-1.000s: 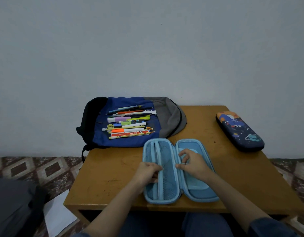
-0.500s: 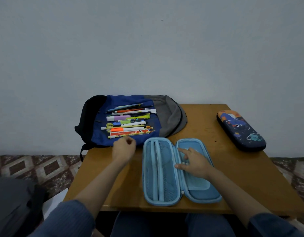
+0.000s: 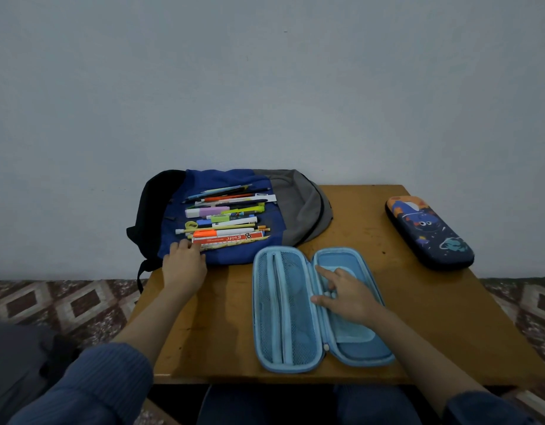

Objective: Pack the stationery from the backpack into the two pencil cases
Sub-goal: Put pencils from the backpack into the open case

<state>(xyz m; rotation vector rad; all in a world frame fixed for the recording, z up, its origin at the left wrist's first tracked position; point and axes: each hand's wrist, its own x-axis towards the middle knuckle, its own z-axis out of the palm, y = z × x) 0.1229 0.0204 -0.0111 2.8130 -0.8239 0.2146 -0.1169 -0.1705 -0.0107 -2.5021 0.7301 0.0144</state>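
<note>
- The red box [image 3: 228, 239] among the stationery [image 3: 225, 216] on the backpack [image 3: 298, 207] bore upside-down print, seemingly "g'soft".
- The left hand [image 3: 185, 265] rested at the row's near end; whether its fingers pinched anything could not be told.
- The right hand [image 3: 347, 297] lay in the open blue pencil case [image 3: 283, 305], fingers spread.
- The dark printed pencil case [image 3: 430, 233] lay shut on the table [image 3: 228, 317], far right.

A brown wooden table [image 3: 449, 317] stands before a plain grey wall [image 3: 265, 87] on diamond-patterned floor tiles [image 3: 65, 302].

Head-worn view, forward and down over table [image 3: 222, 317]
</note>
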